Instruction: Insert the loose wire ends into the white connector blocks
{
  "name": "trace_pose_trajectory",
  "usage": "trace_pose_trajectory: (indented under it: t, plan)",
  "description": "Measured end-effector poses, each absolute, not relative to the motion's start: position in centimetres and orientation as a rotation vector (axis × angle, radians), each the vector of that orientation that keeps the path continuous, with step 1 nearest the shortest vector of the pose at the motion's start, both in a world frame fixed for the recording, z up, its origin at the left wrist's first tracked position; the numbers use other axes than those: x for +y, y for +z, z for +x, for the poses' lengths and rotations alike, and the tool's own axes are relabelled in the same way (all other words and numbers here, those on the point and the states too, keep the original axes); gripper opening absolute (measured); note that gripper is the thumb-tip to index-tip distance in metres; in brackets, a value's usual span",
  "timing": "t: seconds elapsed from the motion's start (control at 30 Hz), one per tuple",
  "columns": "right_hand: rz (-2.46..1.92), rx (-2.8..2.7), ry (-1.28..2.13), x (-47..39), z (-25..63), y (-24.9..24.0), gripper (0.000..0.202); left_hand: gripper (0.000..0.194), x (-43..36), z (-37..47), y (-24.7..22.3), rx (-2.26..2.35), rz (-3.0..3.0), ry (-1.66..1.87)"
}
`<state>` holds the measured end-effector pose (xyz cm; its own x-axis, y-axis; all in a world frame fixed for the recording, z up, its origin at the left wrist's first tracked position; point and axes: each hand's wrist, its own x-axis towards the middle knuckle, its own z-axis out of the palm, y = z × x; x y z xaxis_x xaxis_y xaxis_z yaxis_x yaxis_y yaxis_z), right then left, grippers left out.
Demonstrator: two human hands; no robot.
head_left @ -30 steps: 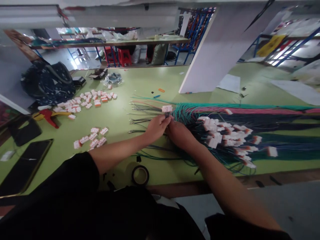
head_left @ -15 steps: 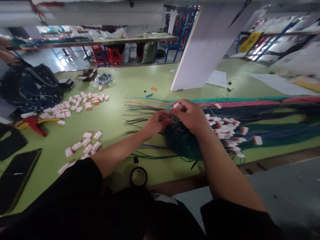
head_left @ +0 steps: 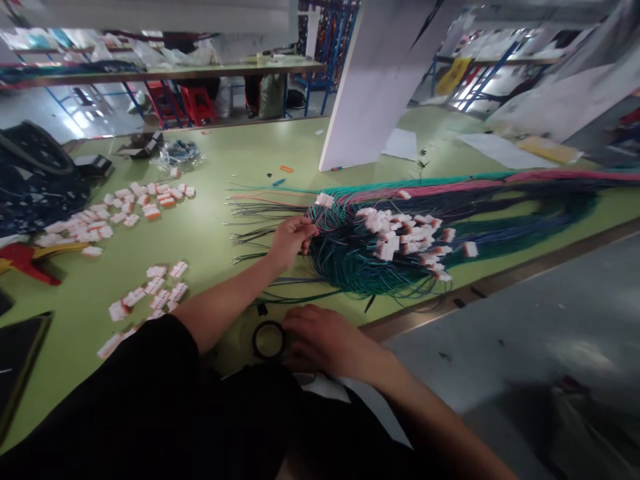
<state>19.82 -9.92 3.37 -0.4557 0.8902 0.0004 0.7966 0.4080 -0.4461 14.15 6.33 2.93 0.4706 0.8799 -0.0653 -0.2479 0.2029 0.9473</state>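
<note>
My left hand point(head_left: 295, 239) is closed in a pinch on thin wires at the left side of the wire bundle point(head_left: 360, 267). A white connector point(head_left: 325, 200) lies on the wires just above it. My right hand point(head_left: 320, 337) is at the table's near edge, its fingertips beside a black tape roll point(head_left: 269, 340); its fingers are partly spread and nothing shows in them. A heap of white connectors point(head_left: 413, 237) rests on the green, blue and pink wires. Loose wire ends fan out to the left of my left hand.
White and orange connectors point(head_left: 153, 210) lie at the left, with a second group point(head_left: 157, 287) nearer me. Red and yellow pliers point(head_left: 35, 260) and a dark flat device point(head_left: 20, 360) lie far left. A white panel point(head_left: 360, 87) stands at the back of the green table point(head_left: 240, 147).
My right hand has let go of the connector at the wires and come down to the tape roll. My left hand stays at the wires. The view has shifted to the right.
</note>
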Motion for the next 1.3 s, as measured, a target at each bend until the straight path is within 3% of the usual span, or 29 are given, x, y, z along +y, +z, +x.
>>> trace_pose_trajectory:
  t: [0.13, 0.37, 0.63, 0.77, 1.3]
  plan:
    - [-1.494, -2.491, 0.431, -10.7, 18.8, 2.3, 0.028, 0.013, 6.0, 14.1, 3.2, 0.732, 1.159, 0.878]
    - [-1.359, -2.57, 0.406, -10.4, 17.6, 2.2, 0.022, 0.015, 6.2, 14.2, 2.7, 0.676, 1.243, 0.891]
    - [-1.415, -1.615, 0.588, -8.8, 24.8, 4.2, 0.012, 0.019, 6.2, 14.7, 2.3, 0.627, 1.348, 0.864]
    - [-1.479, -1.414, 0.574, -7.0, 26.3, 4.6, 0.017, 0.021, 6.2, 14.5, 1.9, 0.526, 1.471, 0.851]
    - [-1.798, -1.605, -0.155, -4.0, 25.2, 3.9, 0.031, 0.012, 6.4, 14.0, 2.2, 0.475, 1.642, 0.897]
